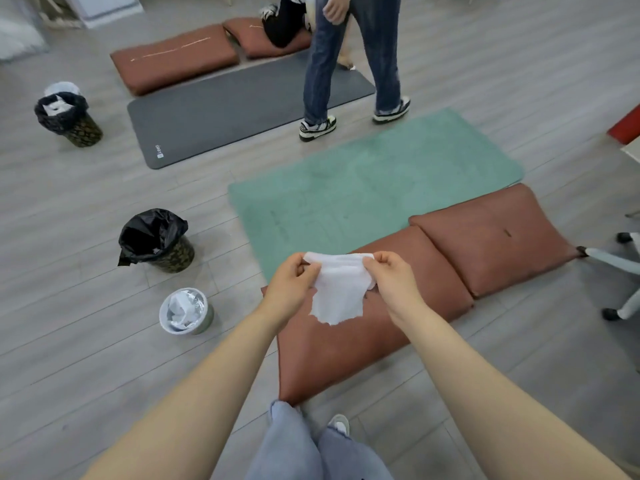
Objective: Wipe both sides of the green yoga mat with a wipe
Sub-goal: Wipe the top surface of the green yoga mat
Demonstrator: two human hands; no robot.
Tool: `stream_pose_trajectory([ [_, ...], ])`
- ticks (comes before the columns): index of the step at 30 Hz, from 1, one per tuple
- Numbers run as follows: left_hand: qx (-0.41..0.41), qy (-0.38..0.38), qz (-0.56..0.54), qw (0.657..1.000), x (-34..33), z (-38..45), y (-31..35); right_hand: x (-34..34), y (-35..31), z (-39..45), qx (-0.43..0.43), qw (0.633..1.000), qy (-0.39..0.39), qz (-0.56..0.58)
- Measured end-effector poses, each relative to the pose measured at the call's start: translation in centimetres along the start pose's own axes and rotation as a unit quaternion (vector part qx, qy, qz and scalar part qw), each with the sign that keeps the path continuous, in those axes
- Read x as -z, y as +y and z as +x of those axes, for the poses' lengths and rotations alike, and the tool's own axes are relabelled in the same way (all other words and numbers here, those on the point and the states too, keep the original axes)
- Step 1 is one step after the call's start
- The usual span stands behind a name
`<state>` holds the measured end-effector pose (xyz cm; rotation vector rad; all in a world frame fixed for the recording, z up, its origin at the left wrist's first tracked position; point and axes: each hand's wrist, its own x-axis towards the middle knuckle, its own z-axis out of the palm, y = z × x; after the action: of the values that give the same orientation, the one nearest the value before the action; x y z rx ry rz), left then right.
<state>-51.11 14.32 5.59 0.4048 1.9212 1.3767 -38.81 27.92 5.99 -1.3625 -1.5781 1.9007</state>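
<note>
Grey floor is holding the mat (374, 181) beyond me while I'm pinching the wipe (341, 289) with left hand (294, 284) and right hand (393, 275), spreading it fully before wiping.

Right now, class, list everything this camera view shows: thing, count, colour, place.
Green yoga mat: one, flat on the floor, centre.
Grey yoga mat: one, farther back.
Brown padded cushions: four; two beside the green mat, two behind the grey.
Black-lined bins: two, left.
Silver-lined tub: one, near left.
Walking person in jeans: one, stepping between the mats.
White wipe: one, held over the nearest cushion.
Left hand: pinches the wipe.
Right hand: pinches the wipe.
</note>
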Motion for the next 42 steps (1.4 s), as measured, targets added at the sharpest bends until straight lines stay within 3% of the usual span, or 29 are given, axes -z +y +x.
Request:
stream_pose_trajectory([
  [5,0.02,-0.046,-0.08,0.996,-0.7,1.3,1.3,1.4,-1.4,1.4,-0.036,0.976,-0.054,0.208],
  [7,0.016,-0.05,-0.087,0.995,-0.8,1.9,1.9,1.5,-2.0,2.0,-0.033,0.975,-0.054,0.212],
  [13,0.008,-0.006,-0.062,0.998,-0.7,5.1,3.0,1.6,-3.2,4.8,0.021,0.995,0.024,0.094],
  [19,-0.094,-0.029,0.088,0.991,-0.3,7.8,4.7,2.8,-4.7,7.2,0.082,0.996,-0.032,-0.022],
  [25,-0.146,0.004,0.226,0.963,-2.3,10.4,5.9,4.8,-5.6,11.4,0.17,0.945,-0.049,-0.275],
  [28,-0.167,0.034,0.273,0.947,-4.3,12.0,6.1,6.7,-6.2,14.3,0.228,0.91,-0.054,-0.342],
  [31,-0.193,0.074,0.319,0.925,-6.7,13.0,6.4,9.0,-7.0,17.1,0.25,0.885,-0.112,-0.377],
  [34,-0.218,0.104,0.311,0.919,-9.5,13.5,6.8,11.4,-8.5,19.3,0.193,0.918,-0.181,-0.296],
  [37,-0.132,0.057,0.159,0.977,-12.4,13.4,7.8,13.3,-10.1,20.6,0.059,0.96,-0.251,-0.112],
  [42,-0.054,0.12,0.026,0.991,-16.6,13.5,8.0,15.0,-10.1,21.8,-0.058,0.927,-0.37,0.025],
])
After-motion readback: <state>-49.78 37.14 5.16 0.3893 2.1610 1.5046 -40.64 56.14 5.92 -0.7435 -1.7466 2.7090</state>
